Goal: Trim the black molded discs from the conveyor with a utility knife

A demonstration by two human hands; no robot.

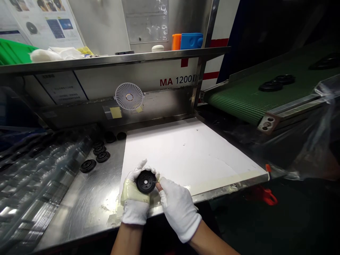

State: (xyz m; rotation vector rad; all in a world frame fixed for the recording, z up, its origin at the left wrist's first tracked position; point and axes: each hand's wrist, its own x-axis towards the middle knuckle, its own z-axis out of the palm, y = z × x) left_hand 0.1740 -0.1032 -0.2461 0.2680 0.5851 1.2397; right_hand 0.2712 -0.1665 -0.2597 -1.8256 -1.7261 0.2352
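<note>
Left hand (135, 202), white-gloved and taped, cradles a black ribbed disc (146, 181) by its rim above the steel counter (77, 202); right hand (178, 209) pinches narrowly at the disc's edge. Rim contact leaves the face unobstructed.

"MA 1200D" on the machine panel (138, 75)

The lettering (176, 81) sits on the white front of the panel, just under the steel shelf (106, 62). "MA" is in red and "1200" in dark print. The last character looks like a D, and it stands right against the steel post (199, 76). The poster (45, 21) at upper left and the notice (61, 88) below the shelf both carry print, but it is too small to read.
</note>
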